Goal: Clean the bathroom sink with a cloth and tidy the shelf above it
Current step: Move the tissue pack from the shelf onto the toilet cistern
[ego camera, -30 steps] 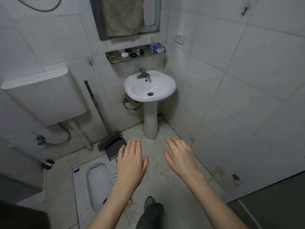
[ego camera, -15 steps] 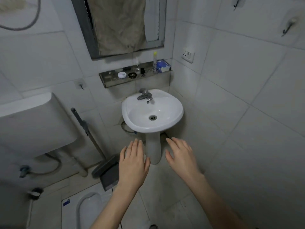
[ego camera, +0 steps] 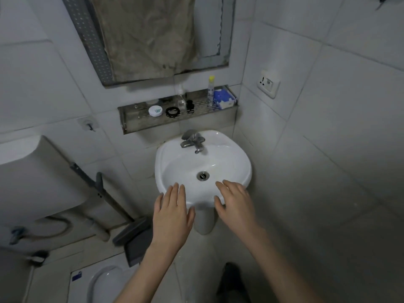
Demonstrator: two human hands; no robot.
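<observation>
A white pedestal sink with a metal tap and a drain stands against the tiled wall. Above it a metal shelf holds a white round tin, a black ring, a small black item, a clear bottle, a yellow-capped bottle and a blue packet. A brownish cloth hangs over the mirror. My left hand and my right hand hover flat and empty at the sink's front rim.
A white cistern sits at the left, a broom and dark dustpan lean beside the pedestal, and a squat toilet lies at lower left. A wall socket is on the right wall.
The view has moved closer to the sink and tilted up. Both hands now overlap the sink's front rim instead of hovering over the floor.
</observation>
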